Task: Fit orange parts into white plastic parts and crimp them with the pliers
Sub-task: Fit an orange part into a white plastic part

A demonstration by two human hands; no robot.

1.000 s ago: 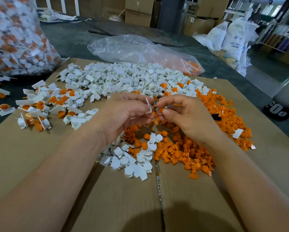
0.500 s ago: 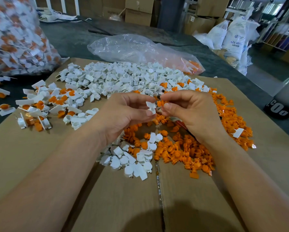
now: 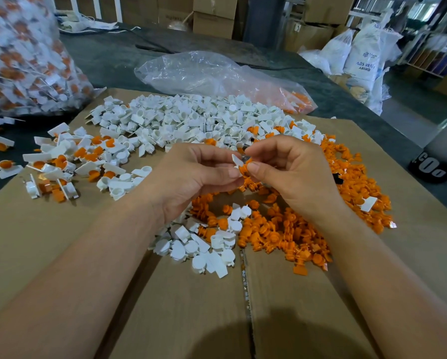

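Cardboard sheet (image 3: 61,255) carries a white parts pile (image 3: 191,123) at twelve o'clock and an orange parts pile (image 3: 352,182) at three. At centre, the left hand (image 3: 191,177) pinches a white part (image 3: 234,159); the right hand (image 3: 295,172) pinches an orange part (image 3: 243,169) against it.

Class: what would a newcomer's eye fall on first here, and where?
Mid-frame, the left hand pinches a white plastic part, the right hand an orange part, held together. Behind them sprawls a heap of white parts; orange parts spread below and right, all on cardboard.

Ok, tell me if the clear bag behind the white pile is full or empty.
Nearly empty: the clear bag lies slumped, orange parts only at its right end.
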